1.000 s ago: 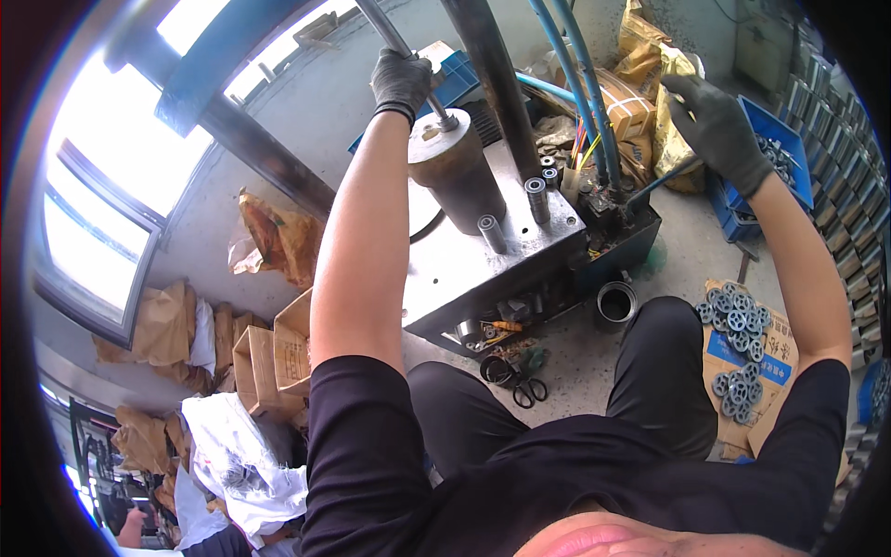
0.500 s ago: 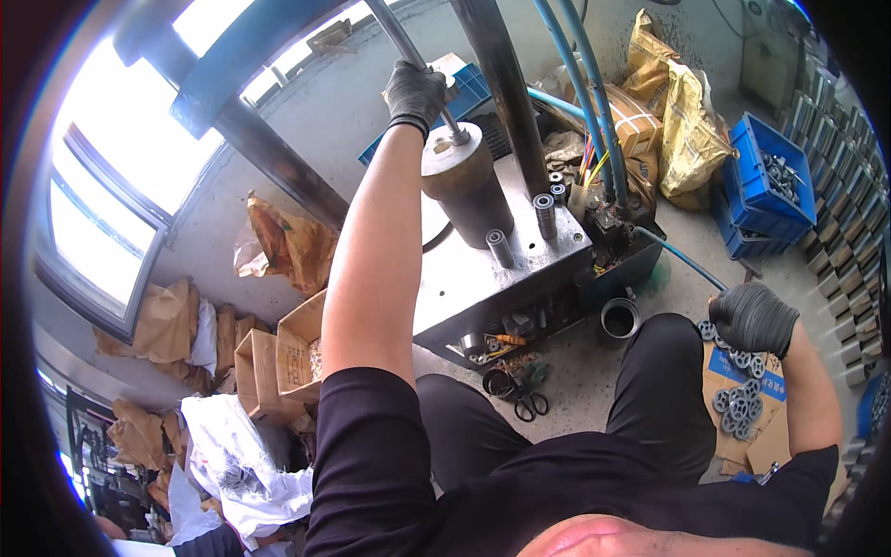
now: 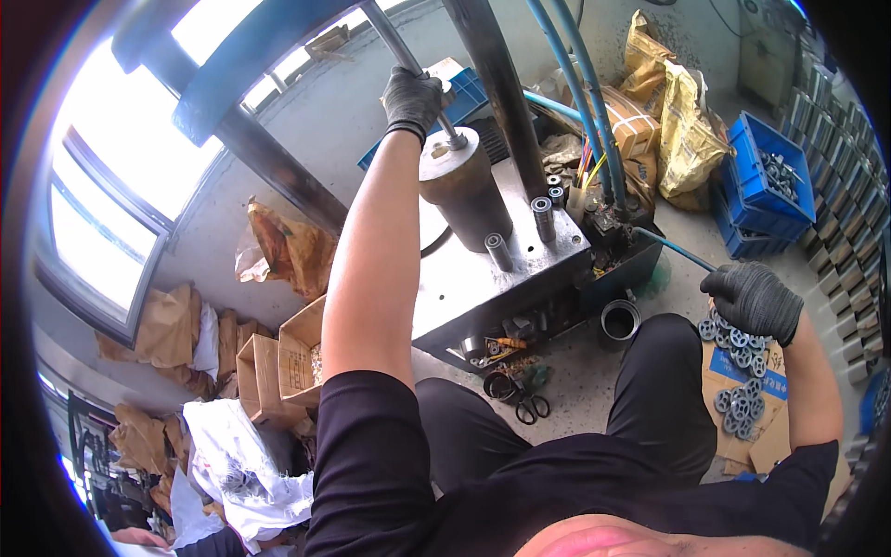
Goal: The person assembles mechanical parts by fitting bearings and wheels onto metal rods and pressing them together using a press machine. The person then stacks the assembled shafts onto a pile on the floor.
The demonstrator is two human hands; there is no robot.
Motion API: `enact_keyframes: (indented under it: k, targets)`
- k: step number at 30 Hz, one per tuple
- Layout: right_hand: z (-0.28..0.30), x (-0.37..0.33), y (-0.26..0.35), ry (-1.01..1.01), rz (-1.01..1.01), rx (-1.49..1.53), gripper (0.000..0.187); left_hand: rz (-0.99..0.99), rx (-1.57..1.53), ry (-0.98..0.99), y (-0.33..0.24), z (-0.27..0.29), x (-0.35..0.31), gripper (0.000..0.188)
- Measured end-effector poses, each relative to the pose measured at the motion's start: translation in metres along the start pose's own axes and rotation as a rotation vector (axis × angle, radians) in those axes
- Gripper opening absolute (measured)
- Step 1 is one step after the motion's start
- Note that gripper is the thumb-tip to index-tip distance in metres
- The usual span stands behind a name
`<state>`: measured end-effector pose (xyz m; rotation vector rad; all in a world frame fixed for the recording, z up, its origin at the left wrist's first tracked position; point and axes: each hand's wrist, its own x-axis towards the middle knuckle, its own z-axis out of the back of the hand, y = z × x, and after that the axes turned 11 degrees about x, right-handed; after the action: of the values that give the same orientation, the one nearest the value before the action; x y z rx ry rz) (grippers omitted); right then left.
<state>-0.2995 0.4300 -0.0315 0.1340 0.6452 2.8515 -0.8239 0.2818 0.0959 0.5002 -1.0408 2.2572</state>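
My left hand (image 3: pixel 414 98), in a dark grey knit glove, is closed round the upright steel rod (image 3: pixel 392 35) of a press. A small bright metal piece (image 3: pixel 447 91) shows beside its fingers. Below, the rod's lower end meets the top of a thick steel cylinder (image 3: pixel 464 190) standing on the press table (image 3: pixel 464 292). Two short stacks of bearings or rings, the nearer (image 3: pixel 498 251) and the farther (image 3: pixel 544 221), stand by the cylinder. At the right, my gloved right hand (image 3: pixel 756 302) is wrapped round the end of a blue lever (image 3: pixel 677 249).
Grey spoked wheels (image 3: pixel 741 408) lie on cardboard under my right forearm. A metal pot (image 3: pixel 619 320) and scissors (image 3: pixel 532 409) are on the floor. Blue crates (image 3: pixel 770 186) with metal parts stand at right. Wooden boxes (image 3: pixel 260 379) sit at left. Another person's hand (image 3: pixel 139 537) shows lower left.
My right hand and the lever's end have risen slightly. My left hand stays on the rod. Another person's hand shows more at the lower left.
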Motion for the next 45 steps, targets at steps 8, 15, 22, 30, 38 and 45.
enact_keyframes:
  k: [8, 15, 22, 30, 38, 45]
  targets:
    - [-0.003, -0.007, -0.005, 0.083, -0.044, 0.001, 0.028, 0.010, -0.001, 0.074, -0.011, 0.001, -0.009, 0.032]
    - [-0.008, -0.008, -0.007, 0.245, -0.056, -0.093, 0.030, 0.009, 0.021, -0.010, 0.002, 0.000, -0.001, 0.024]
    - [-0.003, 0.005, 0.001, -0.031, -0.013, 0.051, 0.028, -0.015, 0.104, -0.010, -0.009, 0.007, -0.015, 0.024]
    - [-0.001, 0.001, 0.004, 0.164, -0.081, -0.042, 0.025, -0.060, 0.141, -0.067, 0.016, -0.010, 0.011, 0.027]
    - [-0.008, -0.004, -0.005, 0.229, -0.067, -0.063, 0.024, -0.014, 0.086, -0.020, 0.013, -0.012, 0.008, 0.028]
    - [-0.006, -0.003, -0.001, 0.272, -0.037, -0.096, 0.024, -0.028, 0.169, -0.051, 0.003, -0.003, -0.002, 0.025]
